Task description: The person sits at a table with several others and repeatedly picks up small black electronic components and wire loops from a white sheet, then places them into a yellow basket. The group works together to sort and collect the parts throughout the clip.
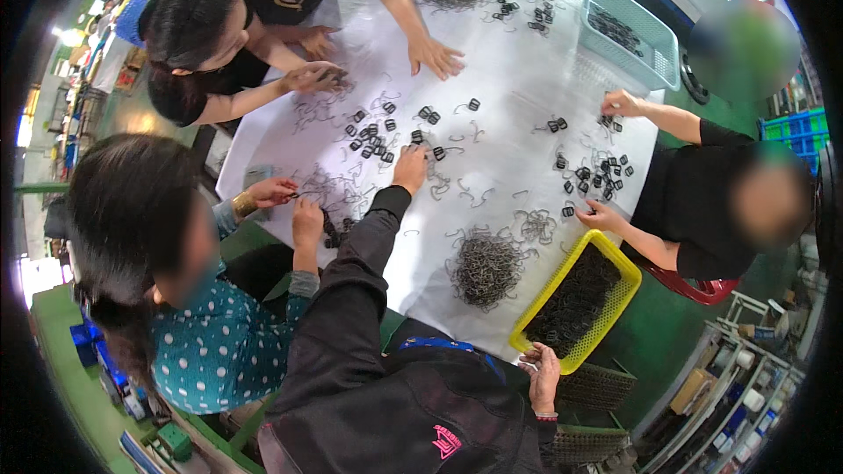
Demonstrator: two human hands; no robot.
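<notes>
My left hand [410, 169] reaches over the white table, its fingers curled down at a small black buckle [417, 136]. Another black buckle [439, 154] lies just right of the fingertips. Beyond them spreads a loose group of black buckles [371, 142], some with thin wire hooks. My right hand [542, 377] is low at the right, beside the near corner of a yellow basket [527, 331] filled with dark pieces. Its fingers are bent toward the thumb; what they hold, if anything, is too small to tell.
A dense pile of wire hooks [486, 269] lies left of the basket. Co-workers' hands [435, 54] work around the table [518, 79]. At the right, more buckles [601, 177] lie near a person in black. A pale blue basket [654, 70] stands at the far right corner.
</notes>
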